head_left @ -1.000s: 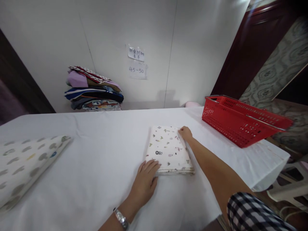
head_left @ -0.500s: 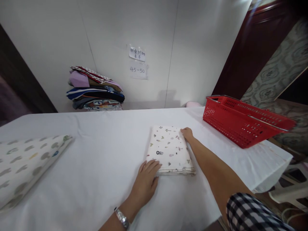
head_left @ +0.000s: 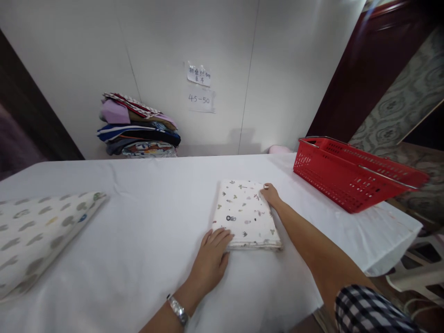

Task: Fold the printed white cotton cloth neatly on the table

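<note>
A folded white cloth [head_left: 244, 215] with small printed plants and animals lies flat on the white-covered table [head_left: 156, 208], its layered edge facing me. On its near left corner rests my left hand [head_left: 211, 254], fingers stretched out and flat; a silver watch is on that wrist. My right hand [head_left: 270, 194] pinches the cloth's far right corner, and a small bit of the edge is raised between thumb and fingers. Off to the left lies another folded cloth [head_left: 38, 231], white with grey-green shapes, partly out of view and touched by neither hand.
A red plastic basket [head_left: 350, 175] with metal handles stands at the table's right end. Against the back wall is a stack of folded fabrics [head_left: 138, 129]. Paper signs [head_left: 201, 88] are taped to the wall. A white plastic stool [head_left: 416, 277] is beyond the table's right edge.
The right hand's fingertips have lifted the cloth's far right corner slightly. The left hand stays on the near left corner. The view has shifted a little.
</note>
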### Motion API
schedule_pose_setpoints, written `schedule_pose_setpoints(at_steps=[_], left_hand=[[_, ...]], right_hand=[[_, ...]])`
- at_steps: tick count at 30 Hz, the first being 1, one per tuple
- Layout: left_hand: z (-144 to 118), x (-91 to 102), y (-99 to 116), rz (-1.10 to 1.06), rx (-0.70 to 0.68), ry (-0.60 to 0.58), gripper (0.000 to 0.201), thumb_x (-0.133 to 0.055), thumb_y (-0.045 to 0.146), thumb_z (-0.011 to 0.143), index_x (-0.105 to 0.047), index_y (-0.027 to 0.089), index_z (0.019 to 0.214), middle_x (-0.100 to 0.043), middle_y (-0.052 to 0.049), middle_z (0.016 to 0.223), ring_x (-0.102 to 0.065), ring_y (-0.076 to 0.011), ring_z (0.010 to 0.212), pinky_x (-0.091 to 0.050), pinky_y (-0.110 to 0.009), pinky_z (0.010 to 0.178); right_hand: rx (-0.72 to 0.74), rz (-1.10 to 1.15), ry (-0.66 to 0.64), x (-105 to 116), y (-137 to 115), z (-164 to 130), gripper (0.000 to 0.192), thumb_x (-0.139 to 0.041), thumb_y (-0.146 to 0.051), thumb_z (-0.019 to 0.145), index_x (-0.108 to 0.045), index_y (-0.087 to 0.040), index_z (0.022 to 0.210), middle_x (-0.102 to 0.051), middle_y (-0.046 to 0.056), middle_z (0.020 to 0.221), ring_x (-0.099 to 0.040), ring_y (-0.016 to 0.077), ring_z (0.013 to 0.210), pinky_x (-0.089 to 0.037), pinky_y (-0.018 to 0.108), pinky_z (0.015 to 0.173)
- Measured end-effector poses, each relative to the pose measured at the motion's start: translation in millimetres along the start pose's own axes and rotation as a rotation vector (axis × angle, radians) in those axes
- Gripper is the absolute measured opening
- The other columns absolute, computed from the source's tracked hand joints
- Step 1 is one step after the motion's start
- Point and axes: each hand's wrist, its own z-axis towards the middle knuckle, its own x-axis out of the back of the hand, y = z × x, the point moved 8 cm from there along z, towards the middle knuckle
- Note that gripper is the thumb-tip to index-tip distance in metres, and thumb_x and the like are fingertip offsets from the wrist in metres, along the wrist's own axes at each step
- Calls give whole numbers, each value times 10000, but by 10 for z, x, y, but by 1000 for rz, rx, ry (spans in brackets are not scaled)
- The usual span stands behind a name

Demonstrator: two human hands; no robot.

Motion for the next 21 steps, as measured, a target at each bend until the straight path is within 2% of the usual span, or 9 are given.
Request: schedule_pose_setpoints(at_steps=[5, 9, 14, 18, 21], left_hand=[[14, -9, 2, -22, 7, -6, 481, -438, 97, 827, -492, 232, 1285, -539, -42, 1338, -426, -226, 1286, -296, -516, 1108], [27, -15, 10, -25, 9, -24, 464, -432, 108, 838, -487, 214, 1286, -531, -48, 1347, -411, -227, 1295, -279, -514, 1111], [43, -4, 19, -12, 8, -33, 449, -426, 125, 849, -486, 207, 1286, -529, -49, 1348, -409, -228, 1295, -277, -509, 1108], [53, -1, 29, 5, -1, -31, 452, -436, 127, 840, -493, 203, 1281, -535, -56, 1341, -415, -237, 1290, -286, -506, 1100], [53, 3, 39, 30, -14, -27, 458, -439, 130, 837, -491, 202, 1287, -525, -61, 1352, -404, -241, 1300, -286, -496, 1104]], right_hand=[[-40, 93, -63, 44, 113, -337, 588, -553, -138, 707, -461, -185, 1286, -642, 61, 1092, -615, 160, 887, -451, 213, 711], [-48, 171, -132, 96, 220, -709, 631, -556, -156, 702, -437, -201, 1320, -612, 60, 1168, -614, 151, 906, -470, 218, 731], [-87, 401, -229, 170, 343, -1227, 640, -548, -159, 691, -442, -213, 1320, -578, 72, 1224, -600, 159, 967, -478, 238, 775], [-147, 515, -241, 307, 453, -1577, 634, -560, -167, 670, -473, -216, 1296, -563, 80, 1251, -602, 164, 964, -487, 232, 719], [-169, 575, -175, 434, 552, -1774, 572, -595, -248, 673, -533, -218, 1240, -583, 85, 1225, -613, 174, 893, -482, 242, 628]])
